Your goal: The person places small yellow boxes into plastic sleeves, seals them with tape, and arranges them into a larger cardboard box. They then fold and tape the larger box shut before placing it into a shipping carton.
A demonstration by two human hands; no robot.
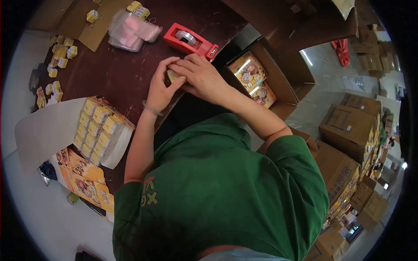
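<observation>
Evidently, in the head view, a person in a green shirt works with both hands close together over the edge of a dark table. The left hand is narrow, its thumb and forefinger curved around a small pale-yellow piece, mostly hidden between the hands. The right hand arches over it; its fingertips are covered, so I cannot tell whether they grip.

To do this well, I'd judge, let the left hand steady the piece while the right works lightly — pressing hard could crease something so small.

Counting outward: one red tape dispenser with one roll, just beyond the right hand; one pile of clear plastic bags, farther off beyond the left, its number unclear. Right of the right hand, one open carton shows two printed boxes. Left of the left hand, one display box holds roughly a dozen small yellow-and-white boxes; more lie loose past it — too crowded to count.
</observation>
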